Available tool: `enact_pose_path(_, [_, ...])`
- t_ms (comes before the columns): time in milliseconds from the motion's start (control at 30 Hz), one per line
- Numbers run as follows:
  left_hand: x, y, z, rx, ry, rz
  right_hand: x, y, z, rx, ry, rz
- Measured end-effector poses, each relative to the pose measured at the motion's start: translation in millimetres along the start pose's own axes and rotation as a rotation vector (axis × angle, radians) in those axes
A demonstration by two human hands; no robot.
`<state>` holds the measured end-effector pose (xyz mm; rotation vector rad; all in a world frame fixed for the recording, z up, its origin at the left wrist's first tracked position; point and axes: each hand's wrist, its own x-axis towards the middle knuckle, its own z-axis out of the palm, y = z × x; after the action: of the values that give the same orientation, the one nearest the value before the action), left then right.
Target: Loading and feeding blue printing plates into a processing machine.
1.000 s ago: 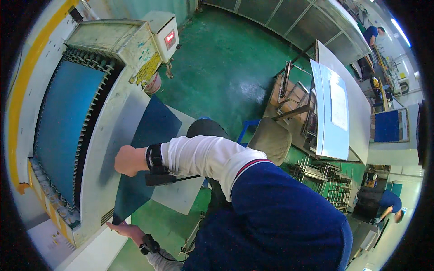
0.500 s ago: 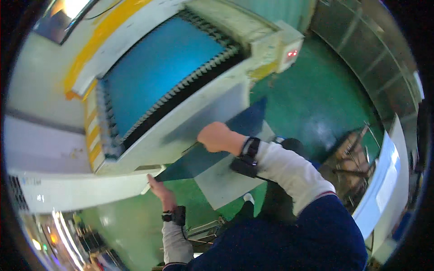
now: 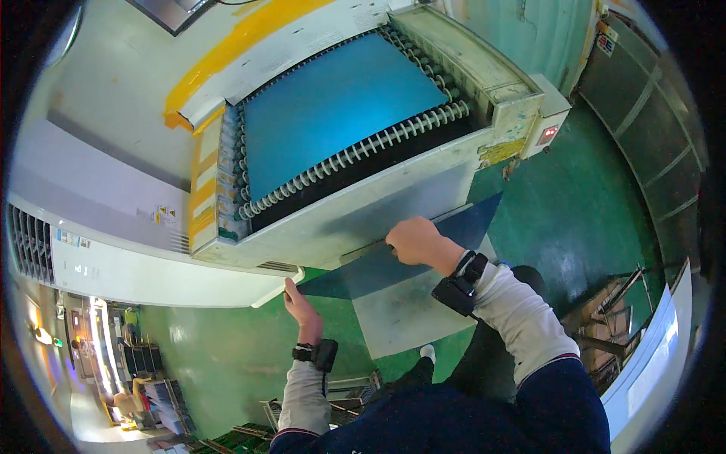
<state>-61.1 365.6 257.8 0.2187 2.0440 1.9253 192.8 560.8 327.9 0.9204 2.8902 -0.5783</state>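
Observation:
A thin, dark blue-grey sheet hangs between my hands in front of a roller machine, slanting up to the right. My left hand is closed at its left corner, fingers pointing up. Over the sheet's upper edge, my right hand is curled shut; its fingertips are partly hidden. A bright blue sheet lies flat on the machine's rollers, beyond both hands. Beneath the dark sheet, a pale grey panel shows above the green floor. Dark straps with small boxes sit on both wrists.
The roller machine's pale front wall stands just ahead of my hands. A small control box with red lights juts from its right end. A white appliance is at the left. Light panels lean over a wooden rack at right.
The view has swung, so the machine, my hands and the dark sheet sit farther right in the picture. Both hands keep their places on the sheet, which now looks narrower.

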Motion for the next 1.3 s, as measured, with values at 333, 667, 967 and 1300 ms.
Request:
enact_pose_path(333, [-1, -1, 2, -0.008, 0.005, 0.001, -5, -1, -5, 0.029, 0.043, -0.017])
enact_pose_path(667, [2, -3, 0, 0.006, -0.021, 0.013, -5, -1, -5, 0.032, 0.055, -0.011])
enact_pose_path(967, [2, -3, -1, 0.024, -0.017, -0.015, -5, -1, -5, 0.034, 0.052, -0.017])
enact_pose_path(1300, [-4, 0, -1, 0.008, -0.022, 0.0, -6, -1, -5, 0.035, 0.047, -0.014])
